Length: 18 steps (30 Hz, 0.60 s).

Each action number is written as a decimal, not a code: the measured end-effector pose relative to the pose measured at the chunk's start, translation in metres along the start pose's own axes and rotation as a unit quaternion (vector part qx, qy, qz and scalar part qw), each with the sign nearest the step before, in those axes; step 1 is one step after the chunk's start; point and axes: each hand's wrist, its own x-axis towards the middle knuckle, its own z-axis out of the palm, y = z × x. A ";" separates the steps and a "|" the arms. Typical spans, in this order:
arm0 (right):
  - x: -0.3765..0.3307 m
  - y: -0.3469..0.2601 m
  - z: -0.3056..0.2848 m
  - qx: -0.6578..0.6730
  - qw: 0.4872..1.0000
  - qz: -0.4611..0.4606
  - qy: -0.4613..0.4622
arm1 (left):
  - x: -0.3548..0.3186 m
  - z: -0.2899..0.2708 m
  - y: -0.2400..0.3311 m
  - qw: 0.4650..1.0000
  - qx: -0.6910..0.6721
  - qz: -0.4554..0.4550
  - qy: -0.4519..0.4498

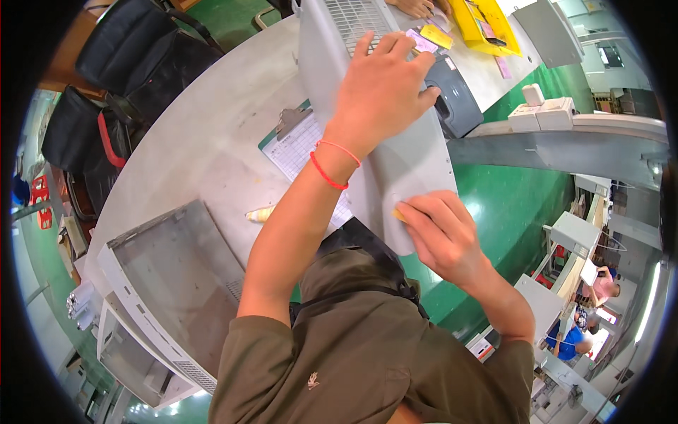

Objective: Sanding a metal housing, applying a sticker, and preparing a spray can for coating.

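The hands are apart: the left hand (385, 88) spreads over the pale casing (417, 159) near its grille (353, 21); the right hand (445, 230) pinches a small yellow pad (399, 214) at the casing's near end. Its right edge shows against green floor (505, 205); bare worktop (183, 145) opens left of the clipboard (293, 145).

1. looks bright overall, with even, whitish light across the pale table (212, 134).
2. gleams from a long white light strip (647, 304) at far right.
3. throws pale glare onto the glossy green floor (503, 205).
4. shows only soft shading in the folds of the brown shirt (346, 346).
5. renders left hand (385, 88) and right hand (443, 233) fairly crisp.
6. softens the distant people (569, 343) to small, indistinct shapes.
7. bends the grey beam (558, 152) toward the rim; falls to black at the corners.
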 end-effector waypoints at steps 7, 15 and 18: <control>-0.002 0.001 -0.001 0.009 1.000 -0.005 -0.005 | -0.001 -0.002 -0.002 1.000 -0.013 -0.007 0.005; -0.004 0.001 0.000 0.008 1.000 0.004 -0.001 | -0.001 0.002 -0.003 1.000 -0.005 0.002 0.017; 0.011 0.000 0.001 0.005 1.000 -0.006 -0.002 | -0.001 0.001 -0.002 1.000 -0.006 0.001 0.014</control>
